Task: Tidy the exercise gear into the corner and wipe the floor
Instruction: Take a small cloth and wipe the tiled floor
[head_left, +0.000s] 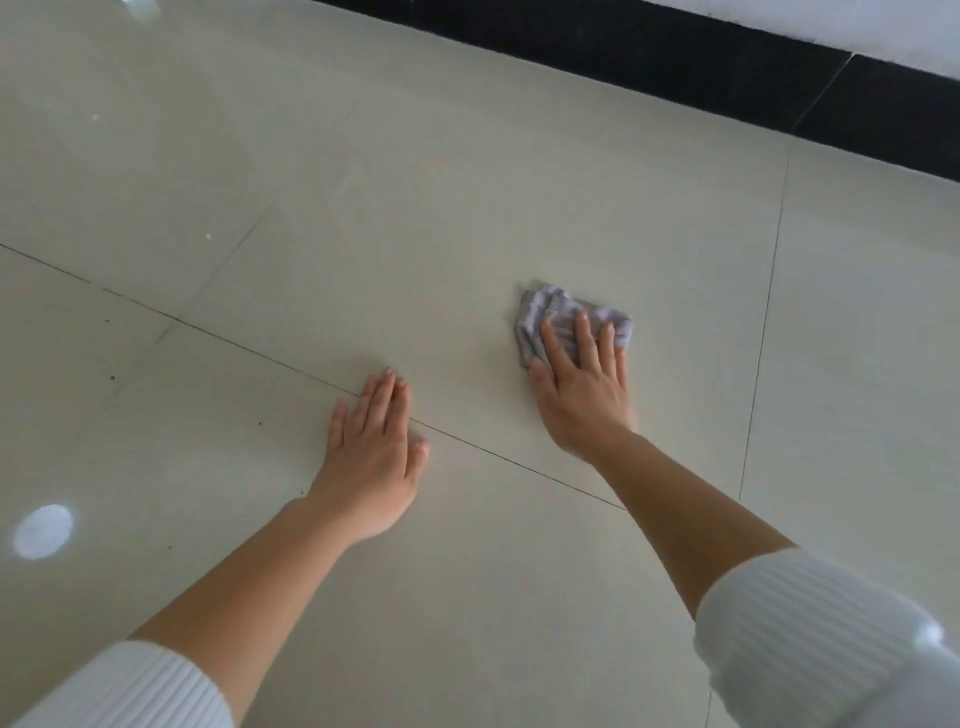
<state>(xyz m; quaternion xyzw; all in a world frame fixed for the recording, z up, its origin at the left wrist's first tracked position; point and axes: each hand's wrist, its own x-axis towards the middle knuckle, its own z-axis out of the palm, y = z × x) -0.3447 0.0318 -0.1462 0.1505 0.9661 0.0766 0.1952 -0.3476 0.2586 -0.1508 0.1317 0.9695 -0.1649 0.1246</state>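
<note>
I see right hand flat, pressing grey cloth | left hand flat on floor | black skirting well beyond

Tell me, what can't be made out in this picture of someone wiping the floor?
Head view:
- Cloth: near part hidden under the right hand.
- Specks on the floor at left: too small to identify.
- Exercise gear: none in frame.
- Left hand: its palm hidden, lying flat on the floor.

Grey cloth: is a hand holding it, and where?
Not gripped: the right hand presses straight fingers on the near half of the crumpled grey cloth. Left hand holds nothing.
</note>
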